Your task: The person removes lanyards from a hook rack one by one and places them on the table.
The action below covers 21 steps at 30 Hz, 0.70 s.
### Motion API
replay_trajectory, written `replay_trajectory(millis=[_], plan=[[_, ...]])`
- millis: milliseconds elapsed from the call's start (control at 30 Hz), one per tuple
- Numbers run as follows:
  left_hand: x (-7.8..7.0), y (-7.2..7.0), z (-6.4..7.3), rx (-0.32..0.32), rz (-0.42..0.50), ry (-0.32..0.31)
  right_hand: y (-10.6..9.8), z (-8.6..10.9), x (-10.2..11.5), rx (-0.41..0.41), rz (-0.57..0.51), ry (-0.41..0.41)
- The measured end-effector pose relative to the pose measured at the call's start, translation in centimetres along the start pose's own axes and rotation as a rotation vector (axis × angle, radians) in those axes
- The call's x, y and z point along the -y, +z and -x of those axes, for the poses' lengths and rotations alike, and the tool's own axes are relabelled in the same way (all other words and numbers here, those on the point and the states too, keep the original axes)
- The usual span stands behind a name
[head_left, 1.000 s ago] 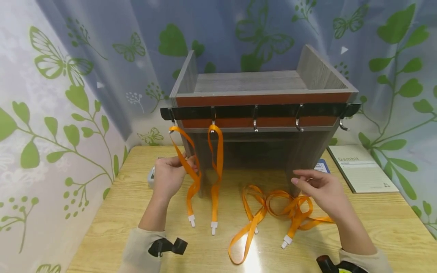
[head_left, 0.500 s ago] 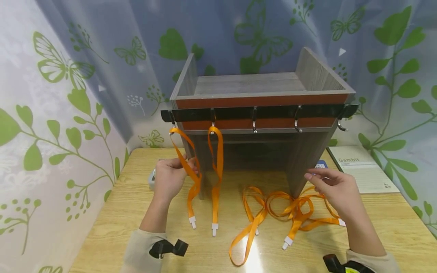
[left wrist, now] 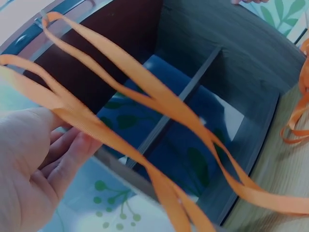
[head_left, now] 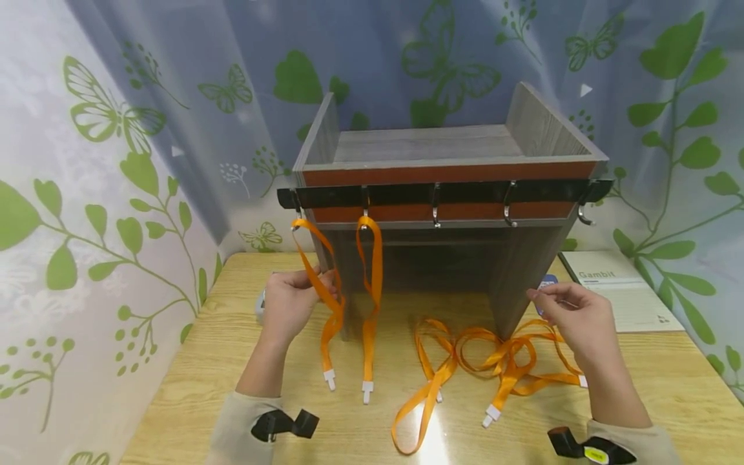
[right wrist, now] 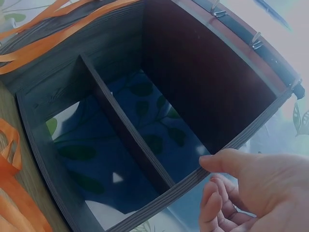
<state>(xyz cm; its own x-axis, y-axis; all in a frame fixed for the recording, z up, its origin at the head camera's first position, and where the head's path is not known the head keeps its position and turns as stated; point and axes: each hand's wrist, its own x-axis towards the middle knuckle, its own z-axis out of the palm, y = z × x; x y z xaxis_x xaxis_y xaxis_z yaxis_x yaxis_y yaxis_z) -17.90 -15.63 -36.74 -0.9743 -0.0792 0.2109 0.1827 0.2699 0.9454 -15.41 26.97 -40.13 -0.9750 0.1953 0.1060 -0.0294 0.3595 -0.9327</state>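
Orange straps [head_left: 510,373] lie loose on the table [head_left: 203,361], mostly below and left of the right hand [head_left: 581,323] and nearer it than the left hand [head_left: 290,303]; the right thumb and fingers are apart, thumb tip at the shelf's [head_left: 520,271] side edge. Across the left fingers a hanging strap [head_left: 318,284] runs steeply down from its hook [head_left: 298,206]; I cannot tell whether they pinch it.
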Motion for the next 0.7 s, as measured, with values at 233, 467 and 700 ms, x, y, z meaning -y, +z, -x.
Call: replay_trajectory(millis=[233, 467, 700], plan=[[0.6, -1.6, 0.1, 0.065, -0.070, -0.032, 0.1, 0.1, 0.4, -0.016, 0.063, 0.041], [-0.5, -2.6, 1.2, 0.078, -0.035, -0.066, 0.4, 0.1, 0.3, -0.046, 0.062, 0.085], [-1.8, -2.6, 2.4, -0.025, 0.064, -0.053, 1.2, 0.3, 0.3, -0.100, -0.006, 0.136]])
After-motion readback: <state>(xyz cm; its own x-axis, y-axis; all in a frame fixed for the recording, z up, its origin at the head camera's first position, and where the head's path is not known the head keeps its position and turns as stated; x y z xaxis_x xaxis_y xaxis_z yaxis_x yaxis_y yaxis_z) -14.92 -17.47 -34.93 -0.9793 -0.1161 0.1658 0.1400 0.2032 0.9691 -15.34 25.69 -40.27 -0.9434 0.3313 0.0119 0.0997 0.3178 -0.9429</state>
